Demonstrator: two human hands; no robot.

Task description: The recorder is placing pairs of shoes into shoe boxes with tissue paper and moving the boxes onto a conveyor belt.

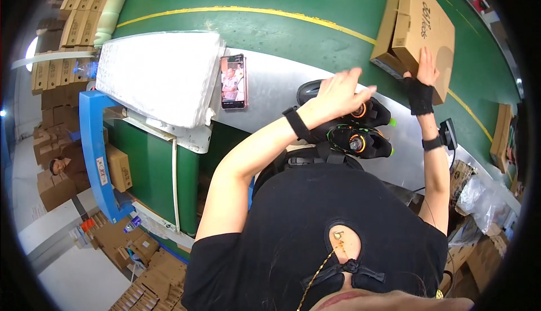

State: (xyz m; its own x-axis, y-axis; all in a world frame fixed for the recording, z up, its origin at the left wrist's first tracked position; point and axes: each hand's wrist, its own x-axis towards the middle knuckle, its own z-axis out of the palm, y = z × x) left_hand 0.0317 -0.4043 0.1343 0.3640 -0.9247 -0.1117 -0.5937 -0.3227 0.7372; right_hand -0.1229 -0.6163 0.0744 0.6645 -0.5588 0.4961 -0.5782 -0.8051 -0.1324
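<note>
- Fingers loosely spread, the left hand (340,96) was over black shoes (373,142) with round dials on the smooth metal desk (273,80).
- At one o'clock from them, the right hand (426,80) lay flat, fingers straight, on a cardboard box (433,29) bearing black handwriting.

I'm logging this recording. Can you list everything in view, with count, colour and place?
Box: one, brown, upper right
Table: one, silver-grey, centre
Shoes: two, black with orange and green, on the table
Phone: one, pinkish edge, lit screen, left of the shoes
Stack of sheets: one, white, left of the phone
Frame: one, blue, left
Bottle: one, clear and purple, lower left
Plastic: count unclear, clear, right
Cartons: many, brown, mainly left
Floor: one, green, yellow-lined, top
Co-worker: one, dark clothing, far left
Top: one, black, lower centre
Left hand: one, black wristband, over the shoes
Right hand: one, black wrap, fingers on the box
</note>
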